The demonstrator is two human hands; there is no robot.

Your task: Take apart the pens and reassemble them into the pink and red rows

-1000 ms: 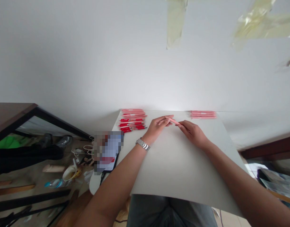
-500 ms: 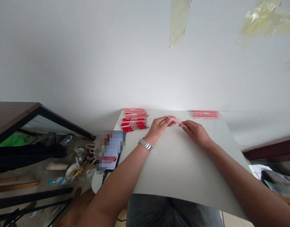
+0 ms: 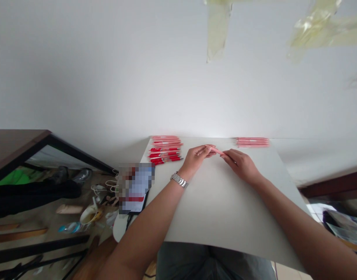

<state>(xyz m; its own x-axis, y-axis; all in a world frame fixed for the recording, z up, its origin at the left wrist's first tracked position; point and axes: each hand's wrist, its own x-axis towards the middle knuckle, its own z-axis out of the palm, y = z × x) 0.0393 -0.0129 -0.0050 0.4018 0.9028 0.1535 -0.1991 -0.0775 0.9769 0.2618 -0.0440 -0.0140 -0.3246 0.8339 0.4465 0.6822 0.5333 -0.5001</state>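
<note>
A slim pink pen (image 3: 216, 150) spans the gap between my two hands, just above the white table. Its left end is pinched in the fingers of my left hand (image 3: 195, 156), which has a metal watch on the wrist. The fingertips of my right hand (image 3: 240, 163) are closed on the other end. Beyond my left hand, a row of pink pens (image 3: 166, 143) lies along the table's far left, with several red pens (image 3: 165, 154) in front of it. A smaller group of pink pens (image 3: 252, 142) lies at the far right, past my right hand.
The white table (image 3: 225, 210) meets a wall with yellowed tape (image 3: 217, 35). A phone-like device (image 3: 137, 188), blurred out, lies at the table's left edge with a cable. A dark-framed table (image 3: 47, 136) stands to the left, with a cup (image 3: 88, 214) and a bottle (image 3: 70, 227) below.
The view has tipped up slightly, so the table sits a little lower in it. Both hands keep hold of the same pink pen, with hardly any shift.
</note>
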